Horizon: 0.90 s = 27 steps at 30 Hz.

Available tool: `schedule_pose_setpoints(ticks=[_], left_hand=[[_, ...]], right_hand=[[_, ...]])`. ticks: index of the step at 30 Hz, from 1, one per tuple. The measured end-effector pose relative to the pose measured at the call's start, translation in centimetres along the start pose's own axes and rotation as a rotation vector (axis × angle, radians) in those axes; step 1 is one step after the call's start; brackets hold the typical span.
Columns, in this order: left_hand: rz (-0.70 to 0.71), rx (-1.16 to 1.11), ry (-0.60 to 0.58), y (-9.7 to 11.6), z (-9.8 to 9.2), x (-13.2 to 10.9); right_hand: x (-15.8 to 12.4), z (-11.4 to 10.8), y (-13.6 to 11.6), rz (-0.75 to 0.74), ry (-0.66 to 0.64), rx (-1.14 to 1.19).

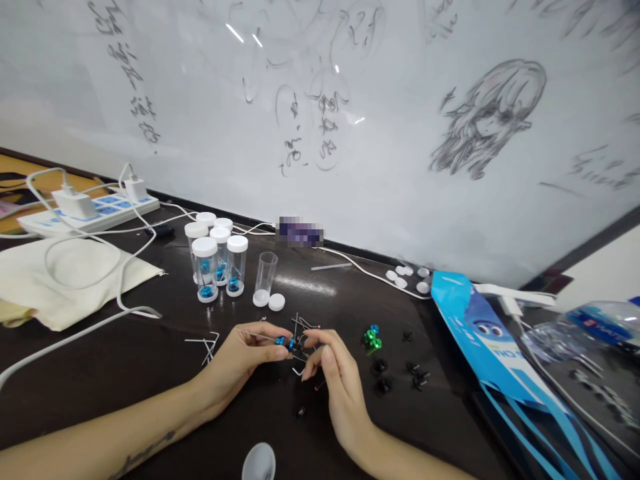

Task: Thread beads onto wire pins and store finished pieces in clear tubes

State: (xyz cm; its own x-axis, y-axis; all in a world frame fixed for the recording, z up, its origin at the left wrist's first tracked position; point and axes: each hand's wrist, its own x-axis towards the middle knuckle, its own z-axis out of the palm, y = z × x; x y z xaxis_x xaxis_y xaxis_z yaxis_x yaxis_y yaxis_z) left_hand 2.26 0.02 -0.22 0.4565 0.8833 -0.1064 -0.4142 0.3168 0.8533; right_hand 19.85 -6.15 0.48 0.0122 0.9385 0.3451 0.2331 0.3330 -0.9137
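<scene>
My left hand (257, 347) pinches a small shiny blue metal part (284, 341) between thumb and fingertips. A thin straight rod (254, 333) runs alongside these fingers. Close by on the right, my right hand (335, 373) has its fingers curled in toward the blue part. Whatever its fingertips grip is too small to make out. Several thin wire-like pieces and a bent hex key (298, 372) lie around and below the fingertips, partly hidden. A few more hex keys (210, 347) rest left of my left hand. One small black part (300, 412) lies below the hands.
Clear tubes with white caps (205, 248), some holding blue parts, stand behind my left hand. One uncapped tube (265, 277) has a loose cap (277, 303) beside it. Green parts (373, 339) and black parts (384, 385) lie right. A blue bag (460, 313) and power strip (100, 210) flank them.
</scene>
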Motion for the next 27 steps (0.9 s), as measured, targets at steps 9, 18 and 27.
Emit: schedule_pose_setpoints(ticks=[9,18,27], left_hand=[[0.009,0.015,-0.005,-0.19,-0.21,-0.02],[0.021,0.013,-0.018,-0.11,-0.13,-0.07],[0.007,-0.007,-0.014,-0.14,-0.12,-0.09]], right_hand=[[-0.16,-0.05,0.02,-0.015,-0.002,-0.007],[-0.14,-0.12,-0.13,-0.045,-0.023,-0.048],[-0.1,-0.13,-0.16,-0.027,-0.026,-0.048]])
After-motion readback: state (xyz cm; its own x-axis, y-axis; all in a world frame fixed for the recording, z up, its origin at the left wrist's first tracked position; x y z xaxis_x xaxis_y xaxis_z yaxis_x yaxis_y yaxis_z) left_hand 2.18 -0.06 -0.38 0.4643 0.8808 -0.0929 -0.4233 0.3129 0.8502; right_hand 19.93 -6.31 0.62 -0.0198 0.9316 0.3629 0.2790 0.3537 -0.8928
